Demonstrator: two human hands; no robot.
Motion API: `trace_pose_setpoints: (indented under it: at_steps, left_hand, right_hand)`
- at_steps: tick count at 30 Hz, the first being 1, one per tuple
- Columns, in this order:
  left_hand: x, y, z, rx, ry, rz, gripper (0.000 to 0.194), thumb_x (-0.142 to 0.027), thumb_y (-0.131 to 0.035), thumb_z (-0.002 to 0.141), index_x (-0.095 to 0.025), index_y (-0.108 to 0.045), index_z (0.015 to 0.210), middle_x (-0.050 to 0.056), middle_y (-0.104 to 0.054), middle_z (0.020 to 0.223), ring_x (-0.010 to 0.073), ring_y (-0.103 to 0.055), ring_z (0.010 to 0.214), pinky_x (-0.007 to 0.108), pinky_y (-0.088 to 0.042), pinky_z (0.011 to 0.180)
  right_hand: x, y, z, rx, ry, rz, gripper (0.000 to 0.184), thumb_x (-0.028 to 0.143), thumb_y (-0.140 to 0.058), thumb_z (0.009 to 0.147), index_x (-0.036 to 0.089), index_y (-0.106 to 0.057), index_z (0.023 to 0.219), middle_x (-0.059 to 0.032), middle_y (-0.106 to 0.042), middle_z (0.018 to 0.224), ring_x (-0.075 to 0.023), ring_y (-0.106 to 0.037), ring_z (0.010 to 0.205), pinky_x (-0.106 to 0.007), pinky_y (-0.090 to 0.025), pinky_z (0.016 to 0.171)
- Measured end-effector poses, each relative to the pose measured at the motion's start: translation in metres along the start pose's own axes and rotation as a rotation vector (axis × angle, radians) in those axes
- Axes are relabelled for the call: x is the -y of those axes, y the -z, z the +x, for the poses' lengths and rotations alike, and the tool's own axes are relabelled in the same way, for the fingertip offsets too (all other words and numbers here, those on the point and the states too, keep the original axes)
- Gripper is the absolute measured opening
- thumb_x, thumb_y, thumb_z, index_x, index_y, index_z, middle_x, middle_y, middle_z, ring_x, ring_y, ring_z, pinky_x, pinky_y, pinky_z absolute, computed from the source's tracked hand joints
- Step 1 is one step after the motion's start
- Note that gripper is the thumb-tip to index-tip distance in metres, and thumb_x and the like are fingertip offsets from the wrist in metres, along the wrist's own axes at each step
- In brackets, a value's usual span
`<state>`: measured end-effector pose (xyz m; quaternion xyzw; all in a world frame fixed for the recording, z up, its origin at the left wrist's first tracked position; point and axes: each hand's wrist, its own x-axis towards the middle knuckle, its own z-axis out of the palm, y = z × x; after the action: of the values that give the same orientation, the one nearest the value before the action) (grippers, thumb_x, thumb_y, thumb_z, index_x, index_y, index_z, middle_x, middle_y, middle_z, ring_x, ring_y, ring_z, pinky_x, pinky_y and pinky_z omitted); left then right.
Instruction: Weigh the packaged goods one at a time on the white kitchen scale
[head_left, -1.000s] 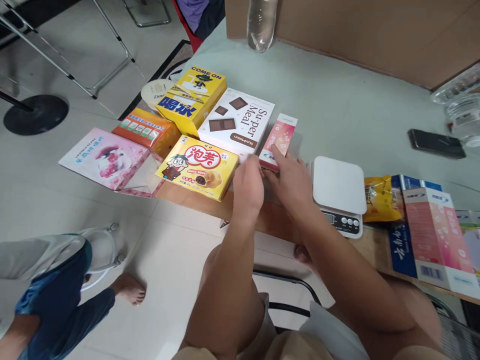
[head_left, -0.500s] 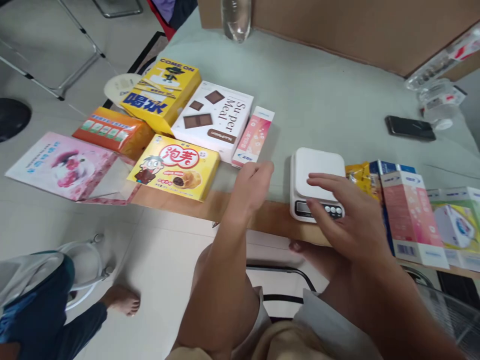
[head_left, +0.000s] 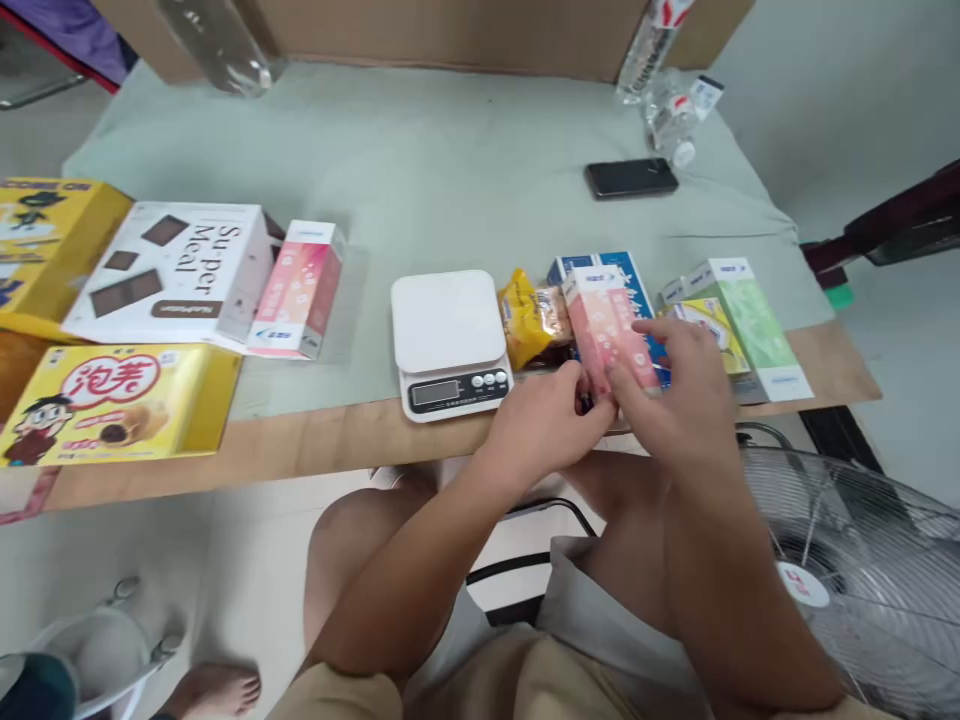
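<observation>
A pink-and-white carton (head_left: 606, 325) leans tilted at the table's front edge. My right hand (head_left: 679, 385) is closed on its right side, thumb on the front face and fingers along the edge. My left hand (head_left: 551, 415) is curled round the carton's lower end, which the fingers hide. Just left of them lies a white kitchen scale (head_left: 450, 325) with an unloaded plate; its display cannot be read. Between scale and carton sits a yellow snack packet (head_left: 523, 320). A blue box (head_left: 628, 275) stands behind the carton, and a green-and-white box (head_left: 757, 325) is to the right.
On the left are a second pink carton (head_left: 296, 285), a white chocolate-pictured box (head_left: 172, 265) and a yellow puff box (head_left: 112, 400). A phone (head_left: 631, 178) and plastic bottles (head_left: 667, 115) lie farther back. Below right stands a fan (head_left: 847, 560).
The view has swung right. My right hand has moved from above the scale to the pink carton, and my left hand has come across from beside the other pink carton to join it.
</observation>
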<state>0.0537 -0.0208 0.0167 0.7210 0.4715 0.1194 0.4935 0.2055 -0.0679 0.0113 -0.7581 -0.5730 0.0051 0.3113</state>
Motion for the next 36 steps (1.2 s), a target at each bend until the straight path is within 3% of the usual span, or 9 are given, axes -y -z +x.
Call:
trace_pose_setpoints:
  at_steps: [3,6,11,14,16,19,24,30,36]
  left_hand:
    - [-0.004,-0.012,0.009,0.035,-0.007,0.041,0.021,-0.043,-0.059,0.094,-0.025,-0.054,0.083,0.005,-0.079,0.090,0.0261,-0.071,0.079,0.034,-0.042,0.065]
    - [-0.006,-0.013,0.015,0.013,0.005,0.035,0.021,-0.042,-0.062,0.093,-0.025,-0.056,0.082,0.005,-0.077,0.087,0.0242,-0.068,0.074,0.033,-0.041,0.063]
    - [-0.010,-0.005,0.005,-0.082,-0.004,-0.059,0.024,-0.046,-0.065,0.093,-0.023,-0.058,0.086,0.003,-0.075,0.085,0.0211,-0.064,0.072,0.032,-0.040,0.064]
    - [-0.007,0.004,-0.008,-0.222,-0.076,-0.175,0.030,-0.047,-0.067,0.093,-0.024,-0.051,0.083,0.000,-0.069,0.081,0.0180,-0.061,0.071,0.031,-0.041,0.065]
    - [0.000,0.012,-0.016,-0.351,-0.134,-0.228,0.032,-0.046,-0.068,0.092,-0.025,-0.046,0.082,-0.002,-0.063,0.078,0.0158,-0.055,0.069,0.031,-0.041,0.065]
    - [0.021,0.028,-0.024,-0.536,-0.156,-0.271,0.033,-0.041,-0.065,0.095,-0.025,-0.039,0.081,-0.004,-0.052,0.075,0.0140,-0.046,0.066,0.031,-0.038,0.065]
    - [0.059,0.062,-0.033,-0.539,-0.014,-0.252,0.030,-0.039,-0.050,0.103,-0.025,-0.036,0.080,-0.004,-0.050,0.073,0.0149,-0.047,0.066,0.032,-0.034,0.065]
    - [0.075,0.077,-0.035,-0.528,0.068,0.119,0.024,-0.034,-0.053,0.102,-0.024,-0.043,0.082,0.005,-0.061,0.090,0.0255,-0.059,0.092,0.039,-0.041,0.081]
    - [0.087,0.085,-0.033,-0.724,0.115,-0.050,0.012,-0.034,-0.061,0.097,-0.023,-0.059,0.099,0.010,-0.065,0.114,0.0283,-0.061,0.114,0.044,-0.047,0.101]
  right_hand:
    - [-0.008,0.005,-0.002,0.151,-0.044,0.090,0.048,0.045,-0.063,0.087,0.023,-0.067,0.130,-0.0145,-0.071,0.138,-0.0338,-0.067,0.129,-0.055,-0.057,0.108]
    - [-0.005,0.007,-0.005,0.196,-0.047,0.183,0.045,0.047,-0.058,0.091,0.022,-0.071,0.127,-0.0142,-0.074,0.136,-0.0338,-0.069,0.129,-0.055,-0.057,0.109]
    - [0.010,0.004,-0.011,0.023,-0.013,0.250,0.040,0.043,-0.058,0.094,0.022,-0.073,0.125,-0.0145,-0.072,0.142,-0.0327,-0.064,0.140,-0.056,-0.052,0.118]
    - [0.026,-0.001,-0.013,-0.057,0.052,0.300,0.040,0.039,-0.057,0.095,0.022,-0.073,0.127,-0.0156,-0.067,0.150,-0.0334,-0.060,0.145,-0.058,-0.047,0.124]
    - [0.040,-0.007,-0.013,-0.031,0.104,0.363,0.042,0.038,-0.057,0.096,0.021,-0.071,0.131,-0.0159,-0.060,0.157,-0.0346,-0.054,0.151,-0.059,-0.045,0.125]
    - [0.062,-0.024,-0.011,0.165,0.161,0.489,0.048,0.042,-0.053,0.098,0.022,-0.065,0.140,-0.0143,-0.051,0.166,-0.0328,-0.046,0.157,-0.054,-0.045,0.126]
    - [0.091,-0.064,-0.010,0.407,0.128,0.557,0.056,0.051,-0.052,0.098,0.024,-0.062,0.146,-0.0119,-0.044,0.171,-0.0300,-0.036,0.163,-0.056,-0.043,0.126]
    - [0.103,-0.087,-0.012,0.363,0.065,0.520,0.056,0.053,-0.060,0.091,0.021,-0.070,0.136,-0.0182,-0.051,0.166,-0.0342,-0.042,0.160,-0.060,-0.043,0.124]
    - [0.104,-0.082,-0.015,0.304,0.029,0.414,0.053,0.049,-0.060,0.093,0.024,-0.065,0.139,-0.0180,-0.053,0.163,-0.0345,-0.044,0.158,-0.065,-0.039,0.125]
